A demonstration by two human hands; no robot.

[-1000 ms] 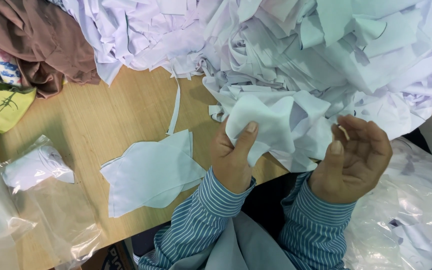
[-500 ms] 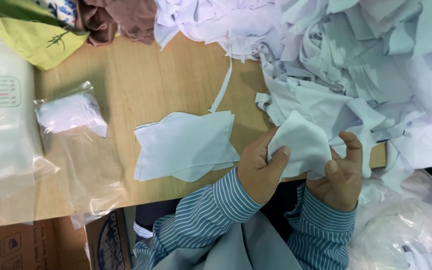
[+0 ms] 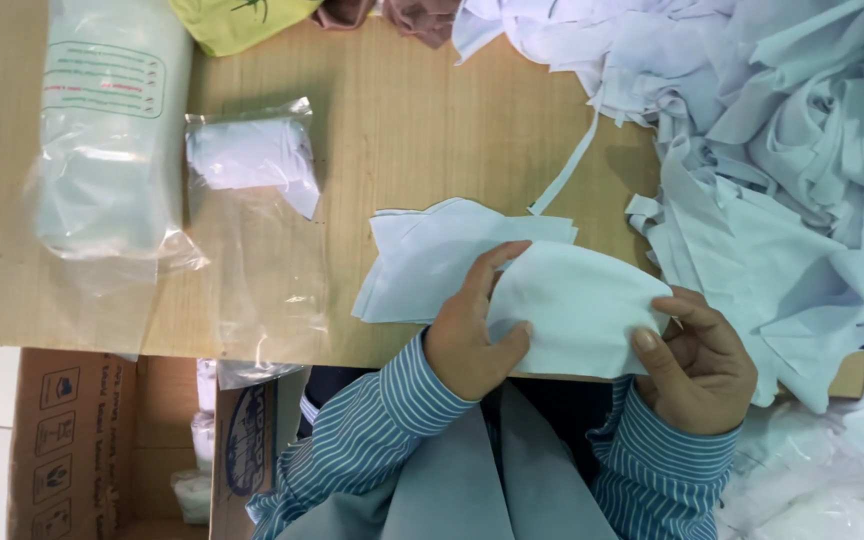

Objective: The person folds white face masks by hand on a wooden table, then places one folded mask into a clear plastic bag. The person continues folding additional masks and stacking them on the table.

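You have a pale cloth piece [image 3: 577, 310] stretched flat between both hands at the near edge of the table [image 3: 402, 120], about 6 o'clock in your view. Your left hand [image 3: 472, 335] pinches its left edge, thumb underneath toward you and fingers laid over the top. Your right hand [image 3: 697, 365] grips the right end, thumb pressed against the fabric and fingers curled behind it. Neither hand is spread open.

By the look of it, the step in hand is smoothing one cut piece out flat. It overlaps the stack of similar pieces [image 3: 422, 265] lying at 9 to 10 o'clock of it.

The big heap of scraps [image 3: 782, 150] fills the table from 12 to 3 o'clock, with one thin strip [image 3: 564, 175] trailing out of it at 12 o'clock of your piece. A small clear bag [image 3: 252, 155] with folded white cloth lies at 10 o'clock, and a larger bagged roll [image 3: 107, 130] beyond it.

Any further handling calls for an even pull from both pinches, so the thin fabric stays flat and its edges line up with the stack without catching the scraps.
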